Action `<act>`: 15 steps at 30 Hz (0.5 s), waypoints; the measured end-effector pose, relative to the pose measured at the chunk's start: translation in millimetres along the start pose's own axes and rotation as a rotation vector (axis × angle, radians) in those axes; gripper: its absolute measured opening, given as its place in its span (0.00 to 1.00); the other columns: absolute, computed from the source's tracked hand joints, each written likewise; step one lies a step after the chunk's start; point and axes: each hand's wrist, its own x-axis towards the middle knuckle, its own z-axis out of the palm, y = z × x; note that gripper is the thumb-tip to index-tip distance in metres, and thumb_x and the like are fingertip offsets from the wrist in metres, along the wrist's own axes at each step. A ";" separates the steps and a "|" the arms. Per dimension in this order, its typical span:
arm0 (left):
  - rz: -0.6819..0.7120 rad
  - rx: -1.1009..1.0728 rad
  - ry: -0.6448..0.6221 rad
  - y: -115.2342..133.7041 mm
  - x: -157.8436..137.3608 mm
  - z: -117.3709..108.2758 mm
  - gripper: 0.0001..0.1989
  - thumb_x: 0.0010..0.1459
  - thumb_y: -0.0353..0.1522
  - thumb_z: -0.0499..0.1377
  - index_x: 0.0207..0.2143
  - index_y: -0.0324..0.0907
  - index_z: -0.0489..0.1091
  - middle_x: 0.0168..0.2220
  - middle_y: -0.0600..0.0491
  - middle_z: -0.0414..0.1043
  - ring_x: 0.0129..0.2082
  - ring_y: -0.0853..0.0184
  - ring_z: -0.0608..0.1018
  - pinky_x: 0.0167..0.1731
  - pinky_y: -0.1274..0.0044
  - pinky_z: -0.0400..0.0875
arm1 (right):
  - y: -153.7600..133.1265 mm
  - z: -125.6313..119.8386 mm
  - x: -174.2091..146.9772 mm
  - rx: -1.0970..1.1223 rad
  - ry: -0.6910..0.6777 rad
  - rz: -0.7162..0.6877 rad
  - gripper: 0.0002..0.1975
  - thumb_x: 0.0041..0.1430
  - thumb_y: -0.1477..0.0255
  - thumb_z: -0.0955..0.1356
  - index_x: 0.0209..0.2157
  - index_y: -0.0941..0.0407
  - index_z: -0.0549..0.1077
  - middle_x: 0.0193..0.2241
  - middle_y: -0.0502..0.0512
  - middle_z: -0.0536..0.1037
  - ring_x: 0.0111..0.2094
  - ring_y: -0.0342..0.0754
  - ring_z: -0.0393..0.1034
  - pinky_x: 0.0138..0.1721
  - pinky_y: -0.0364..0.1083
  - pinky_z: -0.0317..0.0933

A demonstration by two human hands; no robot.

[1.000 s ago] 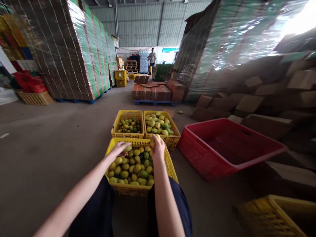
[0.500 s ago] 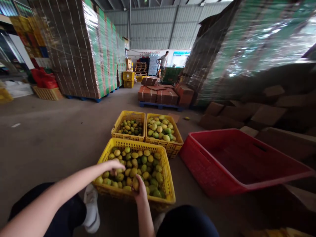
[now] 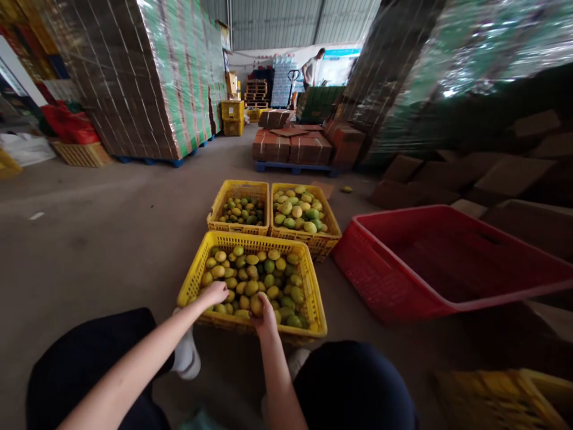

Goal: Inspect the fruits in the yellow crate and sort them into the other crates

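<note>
In front of my knees stands a large yellow crate (image 3: 319, 310) of yellow and green mangoes (image 3: 251, 288). My right hand (image 3: 267, 322) is closed around a yellowish mango (image 3: 256, 304) over the crate's near side. To its left, my left hand (image 3: 216, 292) hangs low over the fruit with its fingers curled in; what they hold, if anything, is hidden. Touching the far side are two smaller yellow crates: the left crate (image 3: 237, 229) has smaller, darker fruit, the right crate (image 3: 308, 237) is heaped with larger yellow-green mangoes.
A big red bin (image 3: 380, 269) stands close on the right, with flattened cardboard (image 3: 447, 179) beyond it. Another yellow crate (image 3: 487, 394) is at the lower right. Wrapped pallet stacks (image 3: 179, 89) rise on both sides. A person (image 3: 310, 68) stands far back near a pallet jack.
The view has tipped downward. My left hand has drawn back toward the crate's near-left side, its fingers more curled. My right hand still grips a mango, now lifted and turned more into view.
</note>
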 end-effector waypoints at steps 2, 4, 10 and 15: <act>-0.039 0.091 -0.044 -21.3 -12.5 13.1 0.19 0.49 0.27 0.64 0.13 0.46 0.58 0.18 0.53 0.64 0.44 0.49 0.79 0.49 0.63 0.69 | -0.1 -2.3 -1.4 0.013 0.010 0.011 0.08 0.49 0.68 0.71 0.27 0.56 0.69 0.17 0.48 0.74 0.17 0.43 0.67 0.17 0.39 0.60; -0.064 0.200 -0.128 -29.1 -13.5 22.2 0.19 0.52 0.29 0.62 0.14 0.46 0.57 0.20 0.51 0.68 0.45 0.47 0.80 0.50 0.60 0.68 | -3.0 -0.9 -0.5 0.015 0.032 0.014 0.09 0.50 0.68 0.71 0.27 0.55 0.68 0.18 0.48 0.73 0.19 0.43 0.69 0.20 0.40 0.64; -0.021 0.441 -0.358 -29.6 -3.3 36.2 0.13 0.62 0.33 0.53 0.27 0.43 0.72 0.42 0.40 0.80 0.51 0.48 0.79 0.53 0.60 0.66 | -49.7 32.9 30.5 -0.088 0.043 -0.016 0.12 0.53 0.66 0.71 0.25 0.52 0.65 0.20 0.46 0.72 0.24 0.45 0.71 0.23 0.45 0.71; 0.035 0.556 -0.414 -33.3 -8.0 37.4 0.17 0.66 0.32 0.48 0.47 0.43 0.75 0.49 0.40 0.79 0.52 0.50 0.79 0.53 0.62 0.68 | -104.9 45.6 60.9 -0.227 -0.025 -0.204 0.11 0.47 0.70 0.75 0.29 0.53 0.69 0.21 0.44 0.71 0.22 0.43 0.67 0.20 0.42 0.68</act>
